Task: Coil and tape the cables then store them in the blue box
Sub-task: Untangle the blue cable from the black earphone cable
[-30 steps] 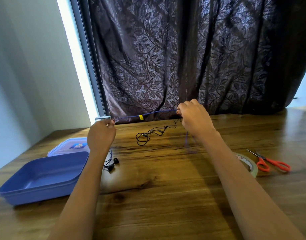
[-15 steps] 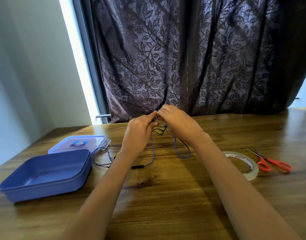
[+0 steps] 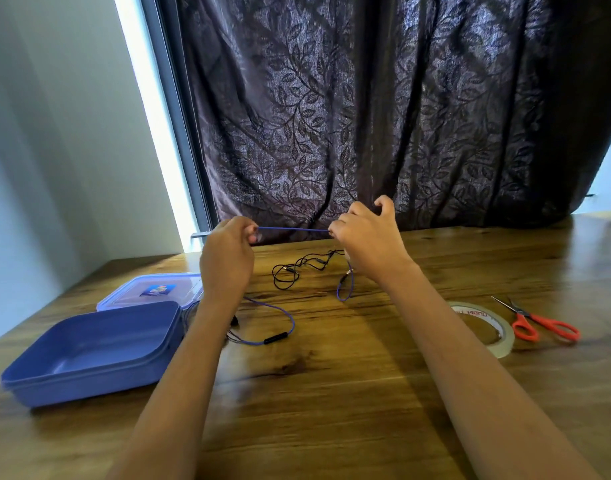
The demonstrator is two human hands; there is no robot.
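Head cam: both sets of fingers (image 3: 252, 233) are clamped on the blue cable (image 3: 293, 229). The left hand (image 3: 227, 258) pinches one end of a short taut stretch and the right hand (image 3: 366, 244) pinches the other, with its spare fingers curled up above. That stretch is held up off the counter (image 3: 331, 393). The rest of the thin, rubbery-looking cord droops from the right hand in a small loop, and a wider loop with a black inline bit lies by the left forearm, which hides part of it.

A thin black cable (image 3: 297, 268) sits tangled on the wood between the hands, near the back. The blue box (image 3: 89, 351), a plastic rounded rectangle, sits open at far left with its clear lid (image 3: 151, 289) flat just behind it. On the right are a tape roll (image 3: 506, 342), partly behind the right forearm, and orange-handled scissors (image 3: 539, 325) just beside it. The counter is glossy grained wood, and a dark leaf-patterned curtain (image 3: 366, 116) hangs behind.
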